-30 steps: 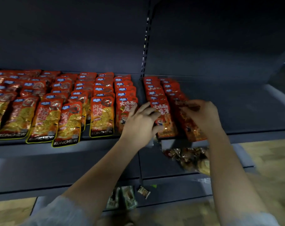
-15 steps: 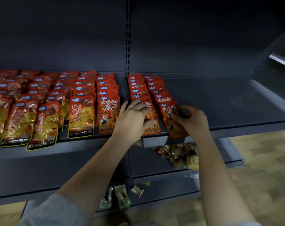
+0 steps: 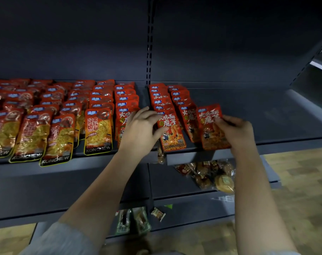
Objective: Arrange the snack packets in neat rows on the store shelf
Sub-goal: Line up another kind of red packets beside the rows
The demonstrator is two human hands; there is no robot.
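Note:
Red snack packets lie in overlapping rows on the dark grey shelf [image 3: 266,124]. My right hand [image 3: 235,129] pinches a single red packet [image 3: 210,126] at its right edge, just right of the rightmost row [image 3: 186,109]. My left hand [image 3: 143,129] rests with spread fingers across the front packets of two neighbouring rows, its thumb on a red packet [image 3: 172,133] at the shelf's front edge. Further left lie rows of red-and-yellow packets [image 3: 98,131] marked KONCHEW.
The right part of the shelf holds nothing. On the shelf below lies a pile of clear-wrapped brown snacks [image 3: 209,175]. Lower still sit green packets [image 3: 132,219] and a small wrapper [image 3: 158,214]. A slotted upright [image 3: 148,43] divides the back panel. Wooden floor [image 3: 301,190] shows at right.
My right hand has drawn one red packet out to the right of the rightmost row. My left hand stays on the front packets. The camera has shifted rightward.

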